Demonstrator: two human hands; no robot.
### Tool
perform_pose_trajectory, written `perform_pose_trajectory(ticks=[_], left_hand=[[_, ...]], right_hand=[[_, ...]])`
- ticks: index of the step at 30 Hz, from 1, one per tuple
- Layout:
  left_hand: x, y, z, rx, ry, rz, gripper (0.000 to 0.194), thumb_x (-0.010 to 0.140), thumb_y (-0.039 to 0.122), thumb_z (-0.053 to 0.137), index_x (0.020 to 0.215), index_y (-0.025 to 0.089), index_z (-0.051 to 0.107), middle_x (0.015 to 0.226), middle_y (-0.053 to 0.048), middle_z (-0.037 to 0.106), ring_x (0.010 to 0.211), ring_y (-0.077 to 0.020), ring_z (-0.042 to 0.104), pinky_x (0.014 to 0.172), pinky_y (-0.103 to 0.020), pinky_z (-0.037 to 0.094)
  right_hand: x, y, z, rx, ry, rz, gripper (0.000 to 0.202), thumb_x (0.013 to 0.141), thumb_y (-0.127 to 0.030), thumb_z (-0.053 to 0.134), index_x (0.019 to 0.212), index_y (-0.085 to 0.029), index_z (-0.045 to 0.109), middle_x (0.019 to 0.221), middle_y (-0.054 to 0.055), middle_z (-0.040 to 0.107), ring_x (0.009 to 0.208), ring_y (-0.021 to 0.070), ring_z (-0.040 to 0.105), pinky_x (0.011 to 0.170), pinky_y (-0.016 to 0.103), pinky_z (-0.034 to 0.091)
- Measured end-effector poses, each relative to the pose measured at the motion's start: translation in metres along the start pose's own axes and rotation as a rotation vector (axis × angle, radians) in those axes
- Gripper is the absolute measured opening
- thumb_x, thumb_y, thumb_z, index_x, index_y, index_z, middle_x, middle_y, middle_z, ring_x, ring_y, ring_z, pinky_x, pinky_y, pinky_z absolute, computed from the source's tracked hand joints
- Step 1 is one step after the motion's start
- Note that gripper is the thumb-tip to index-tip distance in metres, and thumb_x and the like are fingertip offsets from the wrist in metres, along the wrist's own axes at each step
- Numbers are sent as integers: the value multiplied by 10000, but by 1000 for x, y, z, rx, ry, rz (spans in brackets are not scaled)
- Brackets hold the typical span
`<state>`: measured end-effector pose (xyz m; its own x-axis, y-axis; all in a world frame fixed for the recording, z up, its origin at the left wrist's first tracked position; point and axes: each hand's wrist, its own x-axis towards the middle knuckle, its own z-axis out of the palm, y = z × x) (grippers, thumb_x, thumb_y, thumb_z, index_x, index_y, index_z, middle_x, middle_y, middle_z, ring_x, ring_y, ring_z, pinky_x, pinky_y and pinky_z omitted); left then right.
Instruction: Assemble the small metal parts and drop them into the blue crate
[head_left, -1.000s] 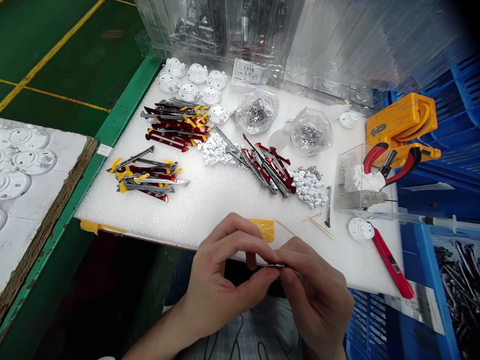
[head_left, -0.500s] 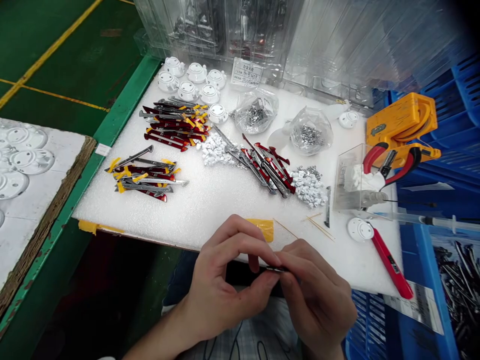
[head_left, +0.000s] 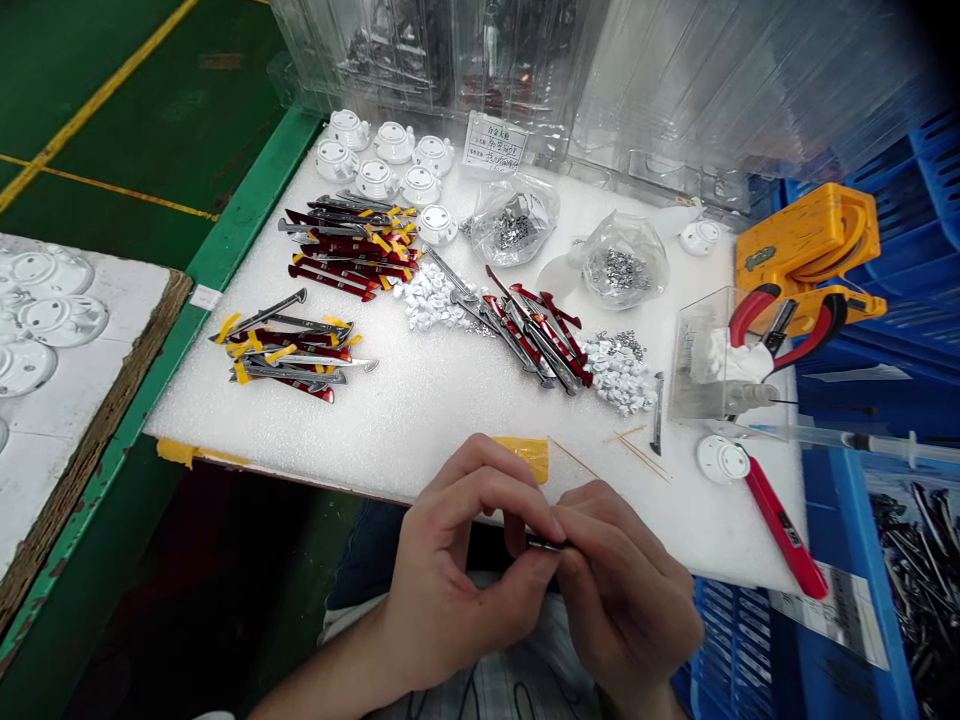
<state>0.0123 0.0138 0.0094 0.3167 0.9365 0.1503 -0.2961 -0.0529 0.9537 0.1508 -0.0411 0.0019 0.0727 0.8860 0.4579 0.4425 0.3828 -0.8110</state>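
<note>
Near the table's front edge, my left hand (head_left: 472, 570) and my right hand (head_left: 626, 580) meet fingertip to fingertip. Both pinch a small, thin dark metal strip (head_left: 545, 543); most of it is hidden by the fingers. Just beyond my fingers lie a piece of yellow tape (head_left: 529, 455) and several thin wooden sticks (head_left: 641, 455). A pile of red and grey metal strips (head_left: 532, 330) rests farther off, beside a heap of small white pieces (head_left: 619, 375). One single grey strip (head_left: 658, 415) lies at the right of that heap.
At the left are strips with yellow tape tags (head_left: 292, 350) and white round parts (head_left: 375, 180). Plastic bags of small metal parts (head_left: 622, 265) stand at the back. A clear box with pliers (head_left: 701, 385), a red-handled tool (head_left: 784, 530) and a yellow tape dispenser (head_left: 806, 245) are right.
Both hands stay pinched together on the strip, with only a slight shift of the fingers and a small tilt of the strip. The things on the table have not moved.
</note>
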Motion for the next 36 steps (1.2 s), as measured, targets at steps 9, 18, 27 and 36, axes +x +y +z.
perform_pose_trajectory(ticks=[9,18,27,36], left_hand=[[0,-4,0,-66,28,-25,128,896,143,800,830,220,722,837,8,615,730,-115,573,654,-178,525],[-1,-5,2,-8,45,7,136,919,119,765,856,228,713,808,8,639,727,-127,575,646,-209,492],[1,-7,5,-83,28,-85,187,970,288,784,823,217,691,772,-9,648,701,-144,578,630,-246,477],[0,-9,4,-180,4,-139,260,969,390,804,821,213,686,810,-14,618,729,-146,578,638,-221,507]], right_hand=[[2,1,3,-37,10,-30,202,1035,-80,569,1128,-160,729,823,29,703,719,152,637,608,291,542],[2,5,2,19,94,-18,234,940,14,648,1082,-157,720,863,23,714,767,142,640,639,289,561],[2,4,1,-43,112,-83,252,908,70,641,1041,-130,719,857,18,705,779,130,640,646,281,560],[3,4,-1,-95,103,-108,273,895,94,627,1023,-127,722,847,19,716,773,132,639,639,279,561]])
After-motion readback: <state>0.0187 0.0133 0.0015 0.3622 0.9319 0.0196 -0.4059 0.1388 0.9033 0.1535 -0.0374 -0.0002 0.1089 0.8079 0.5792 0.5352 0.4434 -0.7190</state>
